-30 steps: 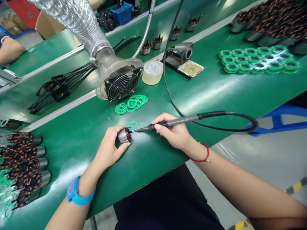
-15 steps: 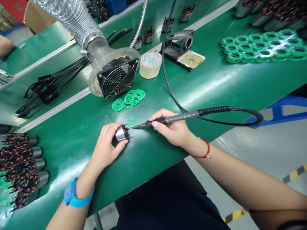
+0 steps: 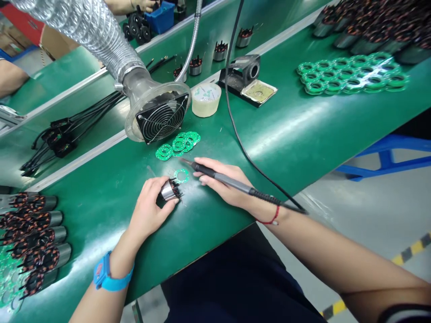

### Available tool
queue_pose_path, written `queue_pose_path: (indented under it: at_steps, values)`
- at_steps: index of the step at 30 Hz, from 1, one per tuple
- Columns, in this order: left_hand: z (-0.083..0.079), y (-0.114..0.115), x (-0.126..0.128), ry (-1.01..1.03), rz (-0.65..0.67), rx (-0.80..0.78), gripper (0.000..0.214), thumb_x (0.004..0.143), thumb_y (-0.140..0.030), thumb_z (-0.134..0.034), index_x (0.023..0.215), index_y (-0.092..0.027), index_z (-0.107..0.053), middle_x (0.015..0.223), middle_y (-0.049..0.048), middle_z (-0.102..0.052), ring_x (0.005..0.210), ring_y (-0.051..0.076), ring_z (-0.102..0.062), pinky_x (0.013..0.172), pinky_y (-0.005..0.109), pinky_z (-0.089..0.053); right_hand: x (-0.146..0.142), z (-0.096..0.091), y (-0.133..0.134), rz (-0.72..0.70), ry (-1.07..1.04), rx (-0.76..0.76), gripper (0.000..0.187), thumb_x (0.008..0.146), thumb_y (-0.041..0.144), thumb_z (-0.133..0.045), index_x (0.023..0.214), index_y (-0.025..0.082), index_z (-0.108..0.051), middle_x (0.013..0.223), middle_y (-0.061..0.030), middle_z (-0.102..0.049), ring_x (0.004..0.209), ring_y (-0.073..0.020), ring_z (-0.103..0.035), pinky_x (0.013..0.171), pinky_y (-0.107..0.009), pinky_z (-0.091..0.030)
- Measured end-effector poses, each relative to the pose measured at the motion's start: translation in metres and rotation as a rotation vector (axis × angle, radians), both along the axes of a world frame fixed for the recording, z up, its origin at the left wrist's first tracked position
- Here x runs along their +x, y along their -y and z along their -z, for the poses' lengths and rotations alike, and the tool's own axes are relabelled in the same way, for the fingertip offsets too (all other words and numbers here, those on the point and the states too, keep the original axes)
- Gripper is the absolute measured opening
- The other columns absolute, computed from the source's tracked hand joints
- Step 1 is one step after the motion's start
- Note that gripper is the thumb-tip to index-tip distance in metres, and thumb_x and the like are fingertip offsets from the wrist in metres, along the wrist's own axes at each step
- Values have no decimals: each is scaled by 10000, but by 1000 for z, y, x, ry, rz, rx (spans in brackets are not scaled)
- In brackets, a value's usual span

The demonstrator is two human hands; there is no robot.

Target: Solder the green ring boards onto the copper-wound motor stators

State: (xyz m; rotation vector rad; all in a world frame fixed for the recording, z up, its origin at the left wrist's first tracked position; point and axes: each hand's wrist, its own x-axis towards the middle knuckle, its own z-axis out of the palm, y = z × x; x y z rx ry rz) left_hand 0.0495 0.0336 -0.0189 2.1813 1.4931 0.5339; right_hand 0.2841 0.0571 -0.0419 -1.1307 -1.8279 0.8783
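Note:
My left hand point(image 3: 150, 204) is closed round a motor stator point(image 3: 169, 190), a silvery cylinder with copper windings and black prongs that lies on its side on the green bench. In my right hand point(image 3: 229, 181) is a soldering iron point(image 3: 220, 178), gripped like a pen. Its tip points up and left, off the stator, just above a single green ring-shaped circuit board point(image 3: 182, 175) on the bench beside the stator. Farther back lies a small overlapping pile of green ring boards point(image 3: 180, 143).
A fume extractor fan point(image 3: 163, 119) hangs at the back, near a tape roll point(image 3: 206, 99) and a soldering iron stand point(image 3: 249, 78). Ring boards point(image 3: 353, 84) lie in rows at right. More stators point(image 3: 40, 242) stand at left. A co-worker's hand point(image 3: 147, 5) shows at the top.
My right hand has drawn the soldering iron's tip away from the stator, up and to the left, and tilted the handle down. My left hand keeps its hold. The view has shifted slightly.

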Motion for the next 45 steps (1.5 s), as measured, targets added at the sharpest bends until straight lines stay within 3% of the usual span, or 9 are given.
queue_pose_path:
  at_steps: [6, 11, 15, 20, 23, 27, 34, 38, 45]
  values:
    - [2, 6, 1, 360, -187, -237, 374, 786, -380, -628, 1082, -201, -488, 1040, 61, -600, 930, 203, -597, 848, 356, -485, -15, -7, 5, -82, 73, -163, 299, 897, 282, -517, 1195, 255, -499, 779, 18, -656, 692, -145, -638, 673, -287, -511]
    - [0, 12, 0, 604, -70, -449, 509, 767, -451, -647, 1159, -195, -446, 1104, 94, -616, 1006, 217, -615, 889, 363, -492, -44, -12, 15, 96, -371, -229, 319, 874, 298, -555, 1177, 258, -460, 842, 5, -623, 776, -140, -641, 726, -287, -527]
    - [1, 8, -3, 461, 13, -409, 594, 761, -443, -668, 1260, -208, -451, 1231, 108, -588, 1123, 248, -568, 971, 401, -439, -54, -9, 15, 72, -606, -273, 341, 907, 326, -515, 1220, 256, -400, 805, 4, -635, 738, -139, -642, 689, -287, -533]
    - [4, 6, 1, 80, 53, -83, 472, 785, -448, -659, 1175, -208, -546, 1177, 99, -616, 1165, 286, -496, 991, 458, -338, -49, -12, 10, -186, -335, -185, 363, 904, 269, -503, 1252, 249, -401, 813, 9, -586, 700, -126, -592, 700, -290, -520]
    - [6, 8, 8, 35, 20, -28, 448, 806, -478, -622, 1135, -183, -546, 1103, 100, -630, 1087, 275, -520, 932, 438, -350, -47, -17, 14, -179, -97, -28, 451, 848, 190, -530, 1269, 251, -377, 917, -27, -607, 856, -175, -618, 834, -369, -515]
    - [2, 11, 9, 37, 6, -41, 376, 840, -387, -582, 1146, -175, -527, 1091, 108, -617, 1056, 267, -516, 927, 438, -347, -41, -19, 22, -108, 189, 4, 524, 801, 213, -578, 1280, 231, -366, 1142, -127, -599, 1085, -285, -587, 899, -480, -500]
    - [-10, 7, -4, 182, 57, -196, 264, 901, -292, -453, 1128, -212, -562, 1112, 54, -638, 1079, 227, -509, 977, 418, -342, -26, -26, 17, -113, 335, -122, 539, 822, 301, -594, 1297, 237, -348, 1089, -113, -616, 958, -265, -644, 799, -439, -538]
    - [-2, 7, 1, 175, -24, -174, 364, 811, -100, -448, 1145, -193, -558, 1180, 58, -618, 1133, 218, -496, 1002, 415, -333, -35, -32, 12, -64, 363, 33, 499, 801, 214, -578, 1267, 205, -398, 1063, -117, -623, 977, -279, -599, 821, -453, -517]
    - [5, 8, 9, 104, -45, -111, 387, 859, -236, -530, 1242, -191, -503, 1211, 88, -604, 1117, 255, -489, 953, 427, -363, -55, -37, 12, -148, 588, 338, 372, 846, 130, -485, 1218, 127, -493, 983, -139, -636, 842, -274, -505, 759, -431, -487]
